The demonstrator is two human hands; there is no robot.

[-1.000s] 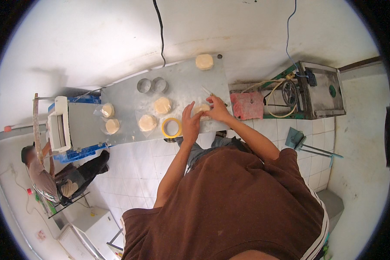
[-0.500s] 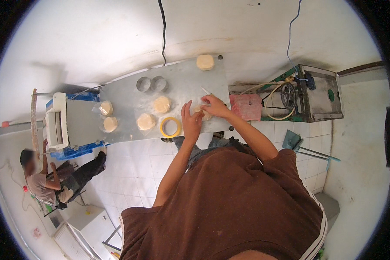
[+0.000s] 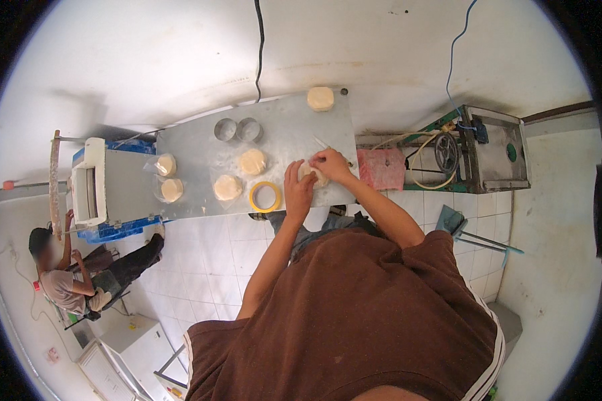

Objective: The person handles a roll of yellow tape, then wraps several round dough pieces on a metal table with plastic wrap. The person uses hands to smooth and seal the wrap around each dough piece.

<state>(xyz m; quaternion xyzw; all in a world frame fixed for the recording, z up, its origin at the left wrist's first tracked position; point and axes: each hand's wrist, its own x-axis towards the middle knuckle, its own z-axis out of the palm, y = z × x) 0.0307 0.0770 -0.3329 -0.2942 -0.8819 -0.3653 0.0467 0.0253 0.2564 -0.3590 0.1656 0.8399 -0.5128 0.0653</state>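
A pale round of dough [image 3: 320,178] lies near the front right of the metal table, partly covered by both hands. My left hand [image 3: 298,189] rests against its left side, fingers stretched out and thumb over the dough. My right hand [image 3: 332,165] comes from the right, its fingertips pinched together at the dough's upper edge; what they grip is too small to make out. To the left are a yellow tape roll [image 3: 265,197] and two similar rounds, one in front [image 3: 228,188] and one farther back [image 3: 252,162], with clear plastic about them. A thin white-handled tool [image 3: 321,142] lies beyond my right hand.
Two metal rings [image 3: 225,129] and a pale block [image 3: 320,99] lie toward the table's back. Two bagged rounds [image 3: 172,190] sit at the left end. A pink sheet [image 3: 381,168] and a machine with a handwheel [image 3: 447,152] stand right. Another person [image 3: 67,281] sits at far left.
My left hand's fingers have come down closer along the dough's side. My right fingertips have drawn together near its upper edge. The view has shifted slightly; the other things stay put.
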